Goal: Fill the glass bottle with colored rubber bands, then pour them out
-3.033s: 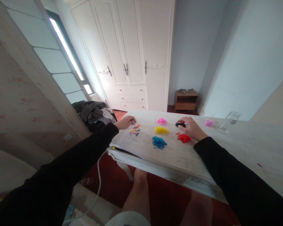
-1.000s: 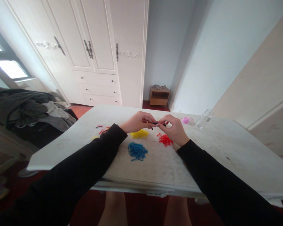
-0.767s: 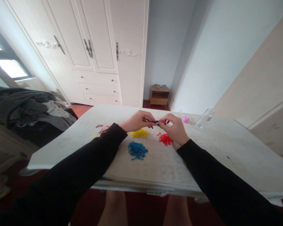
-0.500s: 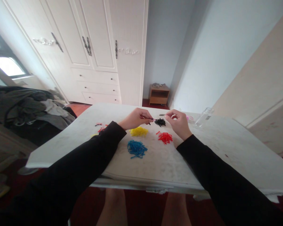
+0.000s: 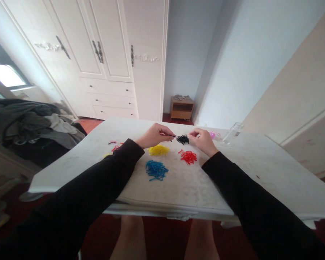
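Observation:
My left hand (image 5: 157, 135) is closed in a pinch on a thin black rubber band (image 5: 173, 136), just left of a pile of black rubber bands (image 5: 182, 139). At the right edge of that pile, the thumb and fingertips of my right hand (image 5: 203, 140) are pressed together; what they hold, if anything, is too small to make out. Nearer to me lie a yellow pile of bands (image 5: 158, 150), a red pile of bands (image 5: 189, 157) and a blue pile of bands (image 5: 156, 170).
A clear glass jar (image 5: 233, 133) stands on the white table (image 5: 178, 191) beyond my right hand, beside a pink item (image 5: 212, 135). A few red bands (image 5: 116, 146) lie left, partly behind my left sleeve. Dark clothes (image 5: 29, 122) are heaped left of the table.
My right hand has come down to the black pile; the dark strip seen at its fingertips before no longer shows. My left hand stays in nearly the same place, still pinching.

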The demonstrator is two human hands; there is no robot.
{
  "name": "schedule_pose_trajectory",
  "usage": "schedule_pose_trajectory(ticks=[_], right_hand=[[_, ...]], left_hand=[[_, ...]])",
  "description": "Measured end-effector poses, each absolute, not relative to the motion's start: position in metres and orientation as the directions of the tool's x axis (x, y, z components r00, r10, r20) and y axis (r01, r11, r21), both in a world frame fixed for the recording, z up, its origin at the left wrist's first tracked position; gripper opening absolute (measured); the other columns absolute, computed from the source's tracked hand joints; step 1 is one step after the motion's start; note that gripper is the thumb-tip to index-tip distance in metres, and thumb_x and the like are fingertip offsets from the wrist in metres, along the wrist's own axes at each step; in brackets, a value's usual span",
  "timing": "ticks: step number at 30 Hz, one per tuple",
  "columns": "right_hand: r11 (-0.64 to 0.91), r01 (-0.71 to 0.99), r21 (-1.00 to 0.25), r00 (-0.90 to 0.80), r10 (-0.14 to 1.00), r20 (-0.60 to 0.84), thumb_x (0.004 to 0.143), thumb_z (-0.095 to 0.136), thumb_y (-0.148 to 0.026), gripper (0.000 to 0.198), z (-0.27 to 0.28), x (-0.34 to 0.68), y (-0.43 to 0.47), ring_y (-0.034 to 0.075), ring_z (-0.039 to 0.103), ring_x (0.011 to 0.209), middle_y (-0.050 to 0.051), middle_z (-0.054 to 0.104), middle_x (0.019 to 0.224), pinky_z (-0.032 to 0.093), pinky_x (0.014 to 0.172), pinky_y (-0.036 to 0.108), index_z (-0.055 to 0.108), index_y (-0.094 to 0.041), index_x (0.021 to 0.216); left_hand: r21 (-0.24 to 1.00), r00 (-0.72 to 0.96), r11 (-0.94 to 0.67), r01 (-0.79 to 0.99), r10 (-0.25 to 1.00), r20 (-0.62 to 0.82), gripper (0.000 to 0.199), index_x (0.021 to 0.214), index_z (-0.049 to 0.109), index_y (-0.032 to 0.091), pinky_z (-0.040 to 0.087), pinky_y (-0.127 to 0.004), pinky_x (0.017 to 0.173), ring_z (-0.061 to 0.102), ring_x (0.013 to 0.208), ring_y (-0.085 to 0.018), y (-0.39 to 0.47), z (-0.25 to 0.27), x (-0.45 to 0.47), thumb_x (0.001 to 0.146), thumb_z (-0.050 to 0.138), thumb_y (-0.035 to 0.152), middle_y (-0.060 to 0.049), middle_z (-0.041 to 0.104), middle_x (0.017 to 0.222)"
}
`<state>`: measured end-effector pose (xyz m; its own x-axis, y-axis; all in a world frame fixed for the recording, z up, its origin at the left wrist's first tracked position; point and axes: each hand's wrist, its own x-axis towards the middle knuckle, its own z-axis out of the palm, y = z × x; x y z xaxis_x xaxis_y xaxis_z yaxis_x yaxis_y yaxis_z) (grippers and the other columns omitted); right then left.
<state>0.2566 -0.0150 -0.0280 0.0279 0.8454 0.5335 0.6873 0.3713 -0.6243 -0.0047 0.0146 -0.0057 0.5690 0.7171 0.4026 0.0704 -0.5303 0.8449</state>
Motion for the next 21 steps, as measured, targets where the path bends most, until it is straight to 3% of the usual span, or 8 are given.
schedule_pose_trajectory(ticks=[10, 16, 21], right_hand=[[0.427, 0.657, -0.622, -0.013, 0.83, 0.557, 0.08, 0.071, -0.032, 0.015, -0.02, 0.249, -0.022, 0.019, 0.062, 0.071, 0.004, 0.073, 0.075, 0.047, 0.069, 0.034, 0.072, -0.019, 0.072], [0.594, 0.577, -0.561, -0.188, 0.765, 0.616, 0.087, 0.073, -0.033, 0.016, -0.007, 0.233, -0.041, 0.02, 0.064, 0.081, 0.004, 0.073, 0.081, 0.048, 0.072, 0.035, 0.075, -0.022, 0.076], [0.67, 0.519, -0.53, -0.281, 0.72, 0.635, 0.09, 0.078, -0.041, 0.019, -0.002, 0.224, -0.048, 0.02, 0.063, 0.079, 0.005, 0.073, 0.081, 0.048, 0.07, 0.036, 0.08, -0.023, 0.084]], left_hand=[[0.823, 0.585, -0.565, 0.067, 0.69, 0.426, 0.016, 0.09, 0.085, 0.013, 0.06, -0.024, 0.071, 0.074, 0.075, -0.015, 0.016, -0.009, -0.004, 0.078, 0.083, 0.024, -0.009, 0.082, 0.083], [0.819, 0.606, -0.571, 0.047, 0.668, 0.431, 0.018, 0.089, 0.085, 0.013, 0.059, -0.024, 0.07, 0.073, 0.074, -0.015, 0.015, -0.009, -0.004, 0.077, 0.085, 0.027, -0.009, 0.081, 0.082], [0.836, 0.62, -0.546, 0.044, 0.672, 0.406, 0.017, 0.09, 0.084, 0.013, 0.06, -0.025, 0.068, 0.073, 0.072, -0.015, 0.015, -0.008, -0.004, 0.077, 0.084, 0.024, -0.008, 0.08, 0.08]])
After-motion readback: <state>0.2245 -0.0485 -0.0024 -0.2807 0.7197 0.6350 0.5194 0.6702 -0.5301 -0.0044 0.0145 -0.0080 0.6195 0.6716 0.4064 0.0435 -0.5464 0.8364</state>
